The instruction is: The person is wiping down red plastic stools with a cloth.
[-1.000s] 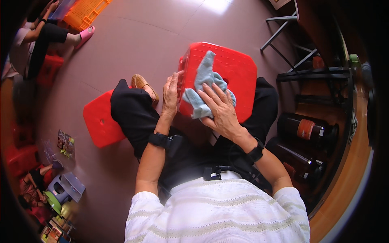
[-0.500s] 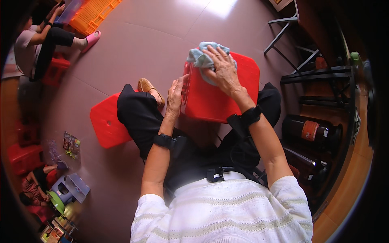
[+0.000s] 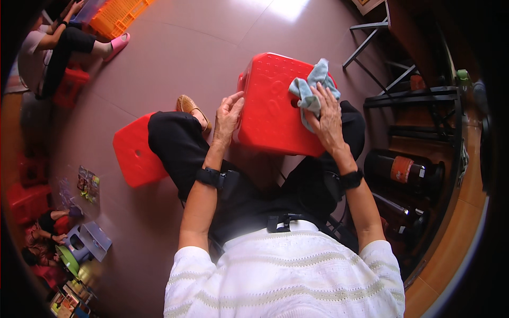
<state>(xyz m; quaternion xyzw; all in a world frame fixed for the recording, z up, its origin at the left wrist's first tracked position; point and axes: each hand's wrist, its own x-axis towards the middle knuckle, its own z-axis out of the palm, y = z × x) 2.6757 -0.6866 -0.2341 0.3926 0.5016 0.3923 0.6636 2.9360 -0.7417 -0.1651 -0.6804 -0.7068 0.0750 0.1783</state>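
A red plastic stool (image 3: 273, 124) stands between my knees. My right hand (image 3: 328, 114) is closed on a crumpled light blue cloth (image 3: 302, 90), pressing it on the right part of the stool's top. The cloth partly covers the hole there. At the stool's left edge, my left hand (image 3: 229, 114) has loosely curved, separated fingers resting against the side, not wrapped round it.
Another red stool (image 3: 132, 159) is beside my left leg. A seated person (image 3: 45, 63) is by an orange crate (image 3: 119, 16) at upper left, another (image 3: 37, 241) at lower left. Metal-framed furniture (image 3: 360, 45) and dark cylindrical containers (image 3: 387, 167) line my right side.
The cloth and my right hand went up to the stool's far edge, then moved right and down to its right side, uncovering the left part. My left hand stays at the left edge.
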